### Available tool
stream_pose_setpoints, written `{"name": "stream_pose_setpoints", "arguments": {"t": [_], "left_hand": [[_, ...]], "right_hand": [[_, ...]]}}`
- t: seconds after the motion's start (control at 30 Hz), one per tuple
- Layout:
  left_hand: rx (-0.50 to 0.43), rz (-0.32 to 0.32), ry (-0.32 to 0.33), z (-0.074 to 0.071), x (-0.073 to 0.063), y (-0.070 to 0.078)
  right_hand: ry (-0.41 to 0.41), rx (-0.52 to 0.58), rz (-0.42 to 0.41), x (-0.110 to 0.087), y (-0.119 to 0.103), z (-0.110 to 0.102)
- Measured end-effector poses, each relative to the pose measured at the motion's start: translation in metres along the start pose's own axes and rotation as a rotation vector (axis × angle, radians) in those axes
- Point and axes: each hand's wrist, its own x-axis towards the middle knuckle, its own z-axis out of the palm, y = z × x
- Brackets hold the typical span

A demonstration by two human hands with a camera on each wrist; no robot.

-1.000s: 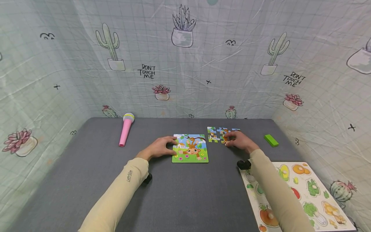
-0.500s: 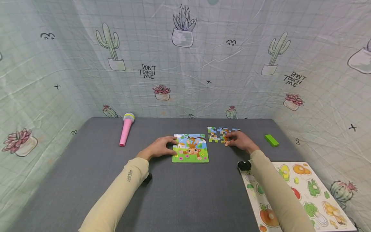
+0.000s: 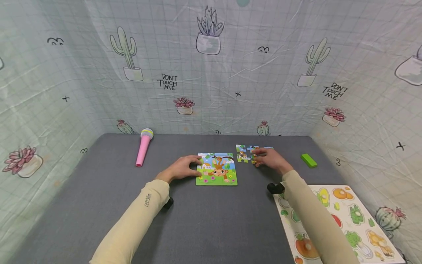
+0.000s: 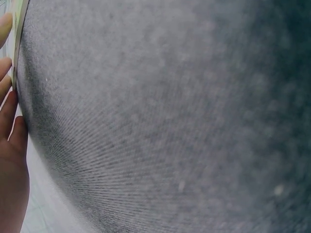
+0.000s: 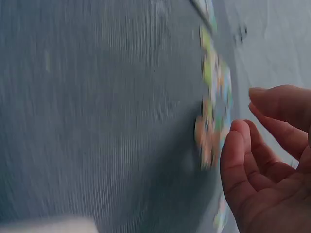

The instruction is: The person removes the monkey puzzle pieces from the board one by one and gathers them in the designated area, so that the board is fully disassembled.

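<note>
While the thumb and fingertips of the right hand (image 3: pixel 271 159) are loosely bent and parted by a narrow gap, with nothing seen held between them, several pieces (image 3: pixel 243 157) beneath are partly covered in the head view. Whether any piece is touched cannot be told, since the pieces are blurred in the right wrist view. The left edge of the puzzle (image 3: pixel 217 169), on which a monkey is pictured, is touched by the left hand (image 3: pixel 179 167), its thumb and fingers spread wide. The puzzle is laid flat on the grey table (image 3: pixel 214 227), and the pieces are placed just beside its upper right corner. Nearer the person, part of the white board (image 3: pixel 345 209), on which vegetables are pictured, is blocked from sight by the right sleeve (image 3: pixel 316 216). To the right of the right hand, a green block (image 3: pixel 308 160) is set apart. Well to the left of the puzzle, a pink mic (image 3: pixel 143 148) is laid, its head pointed to the back. The table is enclosed at the back and sides by a cloth (image 3: pixel 230 113) patterned with cacti.
</note>
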Motion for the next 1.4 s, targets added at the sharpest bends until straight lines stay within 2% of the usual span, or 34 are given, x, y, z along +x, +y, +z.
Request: {"name": "stream_pose_setpoints", "arguments": {"t": [0.3, 0.5, 0.73, 1.0, 1.23, 1.4], "left_hand": [[0.009, -0.020, 0.000, 0.001, 0.001, 0.001], [0.005, -0.009, 0.007, 0.000, -0.001, 0.002], [-0.001, 0.003, 0.003, -0.002, -0.004, 0.002], [0.007, 0.016, 0.009, -0.004, -0.004, 0.001], [0.021, 0.016, 0.007, -0.004, -0.005, 0.000], [0.014, 0.015, 0.010, -0.003, -0.005, -0.001]], "right_hand": [[-0.117, 0.077, -0.145, -0.003, -0.033, 0.040], [-0.104, 0.078, -0.131, -0.003, -0.041, 0.060], [-0.124, 0.144, -0.107, -0.002, -0.045, 0.072], [-0.091, 0.068, -0.127, 0.000, -0.046, 0.079], [-0.048, 0.024, -0.100, 0.002, -0.048, 0.086], [-0.048, -0.008, -0.102, 0.003, -0.049, 0.089]]}}
